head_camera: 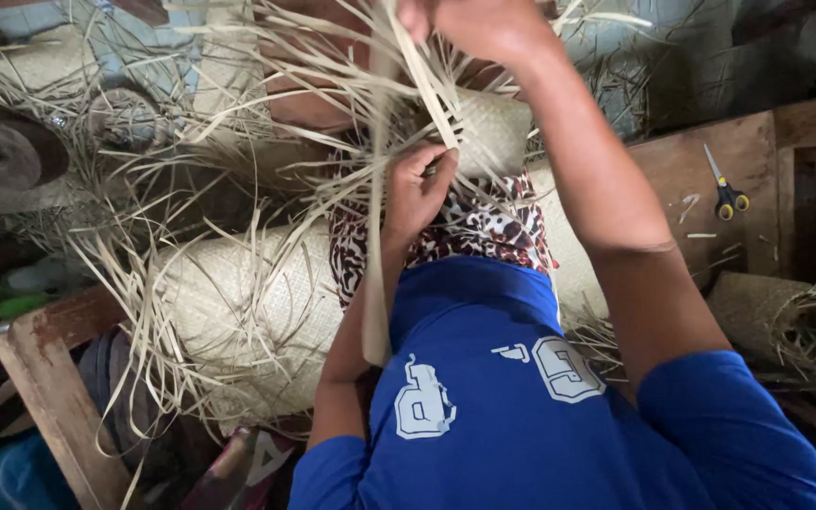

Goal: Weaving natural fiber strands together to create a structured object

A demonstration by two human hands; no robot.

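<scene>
Honestly, the right hand [484, 24] pulls a pale strip [432, 90] taut above the left hand [416, 189], which pinches the weave [493, 132]; it might snap or slip just below that upper grip

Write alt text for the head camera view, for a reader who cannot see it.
Seen from above, a person in a blue shirt weaves pale straw strips: the right hand pulls strips upward while the left hand pinches the weave on a woven piece. A rolled woven mat lies at left, and yellow-handled scissors rest on a wooden surface at right.
</scene>
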